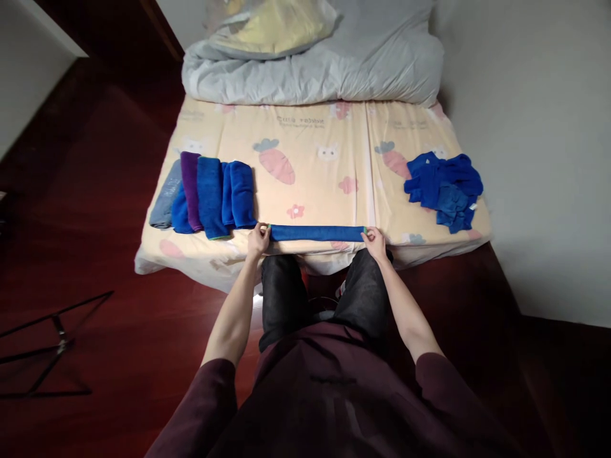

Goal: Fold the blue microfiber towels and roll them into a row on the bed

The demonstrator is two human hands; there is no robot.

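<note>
A blue towel with green edging lies folded into a long narrow strip along the near edge of the bed. My left hand pinches its left end, and my right hand pinches its right end. Just beyond my left hand is a row of folded towels: a grey one, a purple one and several blue ones. Off to the right of my right hand sits a crumpled heap of blue towels.
The bed has a pale yellow sheet printed with carrots and flowers. A rolled grey quilt with a yellow item on top spans its far side. A white wall stands right; black metal legs rest on the floor at left.
</note>
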